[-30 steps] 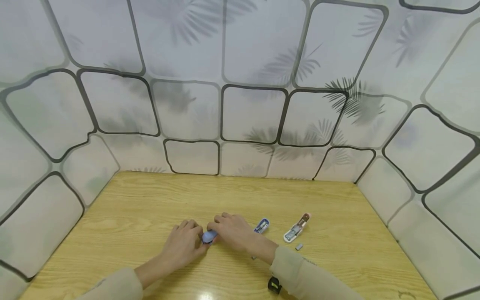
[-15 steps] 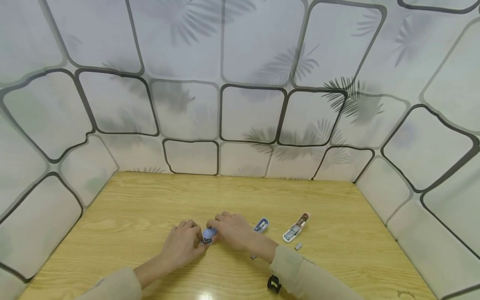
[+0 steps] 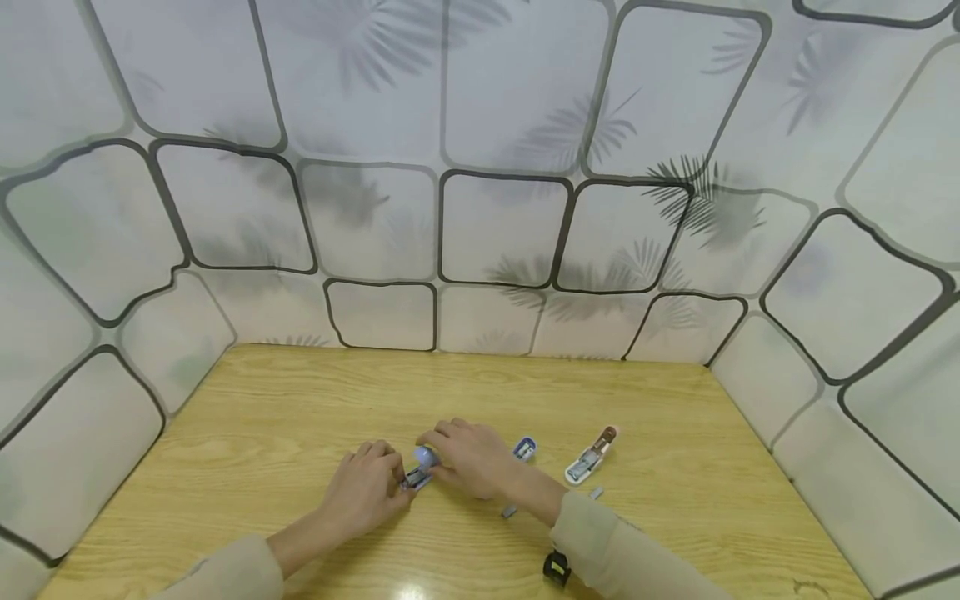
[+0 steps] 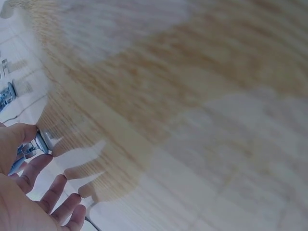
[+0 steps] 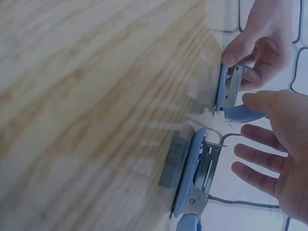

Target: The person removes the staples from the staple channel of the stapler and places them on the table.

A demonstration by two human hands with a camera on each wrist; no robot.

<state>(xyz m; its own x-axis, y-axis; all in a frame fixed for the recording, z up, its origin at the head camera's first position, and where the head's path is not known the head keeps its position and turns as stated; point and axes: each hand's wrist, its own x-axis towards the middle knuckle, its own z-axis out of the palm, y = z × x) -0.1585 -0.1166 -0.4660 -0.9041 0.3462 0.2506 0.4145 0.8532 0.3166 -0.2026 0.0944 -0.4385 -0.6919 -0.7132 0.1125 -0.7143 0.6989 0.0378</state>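
Observation:
A small light-blue stapler [image 3: 426, 456] lies between the hands at the table's middle front, its cover swung up from the metal magazine. My left hand [image 3: 365, 482] pinches the base end between thumb and forefinger, also seen in the left wrist view, where the other fingers of the left hand [image 4: 45, 197] spread beside the stapler. On the raised cover, my right hand [image 3: 468, 457] has its thumb and index finger; the right wrist view shows this blue cover [image 5: 243, 113] at the thumb tip, with the other fingers apart from it.
Right of the hands lie an opened blue stapler [image 3: 526, 448] and an opened white stapler [image 3: 585, 467] with a brown end. Staple strips [image 3: 509, 512] rest nearby. A small black object [image 3: 557, 568] is beside the right sleeve. Patterned fabric walls [image 3: 495, 317] border the wooden table.
The right hand has lifted the stapler's cover up and back to the right, uncovering the metal magazine. The left hand has stayed in place on the base.

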